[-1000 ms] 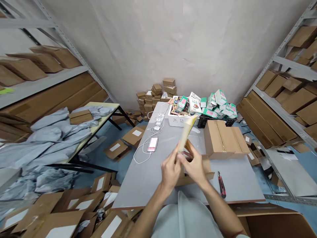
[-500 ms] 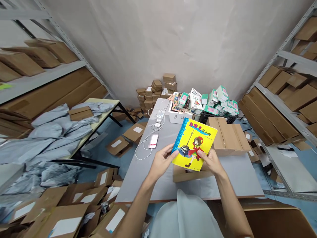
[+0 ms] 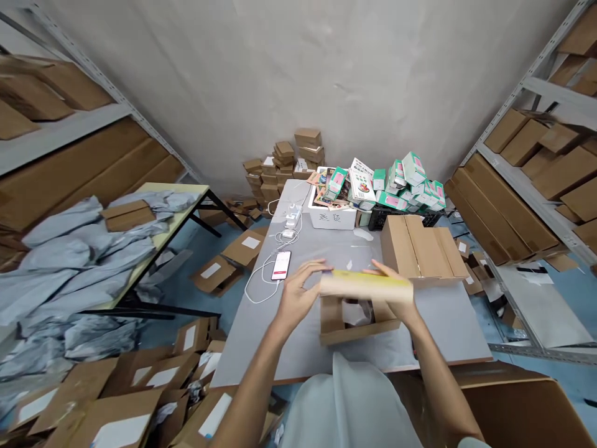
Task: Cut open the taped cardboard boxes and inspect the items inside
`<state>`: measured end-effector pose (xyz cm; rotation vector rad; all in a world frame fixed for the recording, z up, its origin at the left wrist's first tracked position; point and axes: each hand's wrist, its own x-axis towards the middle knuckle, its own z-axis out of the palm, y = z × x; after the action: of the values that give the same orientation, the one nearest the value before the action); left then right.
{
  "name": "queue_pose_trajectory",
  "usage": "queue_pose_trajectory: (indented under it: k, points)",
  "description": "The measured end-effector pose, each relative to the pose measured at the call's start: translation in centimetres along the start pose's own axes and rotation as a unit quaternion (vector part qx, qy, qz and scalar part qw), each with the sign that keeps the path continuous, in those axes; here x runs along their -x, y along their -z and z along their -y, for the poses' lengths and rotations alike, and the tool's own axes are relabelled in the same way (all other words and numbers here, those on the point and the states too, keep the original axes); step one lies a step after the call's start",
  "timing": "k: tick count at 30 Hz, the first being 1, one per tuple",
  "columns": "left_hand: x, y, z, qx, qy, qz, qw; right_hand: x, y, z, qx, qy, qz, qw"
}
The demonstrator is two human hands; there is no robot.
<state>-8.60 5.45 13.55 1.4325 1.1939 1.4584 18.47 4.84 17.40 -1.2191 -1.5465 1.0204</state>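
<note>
A yellow-covered book (image 3: 366, 286) is held up between my two hands, seen nearly edge-on with its pale page edges facing me and a little blurred. My left hand (image 3: 299, 294) grips its left end. Around the right end closes my right hand (image 3: 394, 292), partly hidden behind the book. Below the book, on the grey table (image 3: 289, 339), lies an opened small cardboard box (image 3: 359, 336) with something whitish and dark inside. To the right of the book stands a larger cardboard carton (image 3: 422, 252).
A phone (image 3: 280, 266) on a white cable lies left of my hands, near a power strip (image 3: 293, 216). Behind are a white bin of books (image 3: 332, 219) and green-white boxes (image 3: 414, 171). Grey parcels (image 3: 69, 261) cover a side table. Cartons (image 3: 116, 398) crowd the floor.
The book has tilted from showing its front cover to showing its edge, and sits slightly lower. More of the opened box shows beneath it. The view has shifted slightly.
</note>
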Motion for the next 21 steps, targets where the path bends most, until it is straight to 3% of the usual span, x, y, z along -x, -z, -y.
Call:
queue_pose_trajectory:
  k: [3, 6, 11, 16, 21]
  points:
    - [-0.5, -1.6, 0.3, 0.079, 0.136, 0.027, 0.987, -1.2, -1.0, -0.8, -0.098, -0.131, -0.073, 0.984]
    - [-1.4, -2.8, 1.0, 0.153, 0.227, 0.044, 0.961, -2.2, -1.7, -1.7, -0.137, -0.179, -0.042, 0.973]
    - [-3.7, -2.4, 3.5, 0.166, 0.283, 0.05, 0.943, -3.9, -1.6, -3.2, -0.174, -0.245, 0.104, 0.948]
    - [-6.5, -0.8, 6.6, 0.17, 0.325, 0.132, 0.921, -8.4, -1.3, -5.3, -0.194, -0.249, 0.098, 0.944]
    - [-11.5, -0.7, 10.0, 0.185, 0.296, 0.141, 0.926, -15.0, -1.0, -8.4, -0.202, -0.222, 0.103, 0.948]
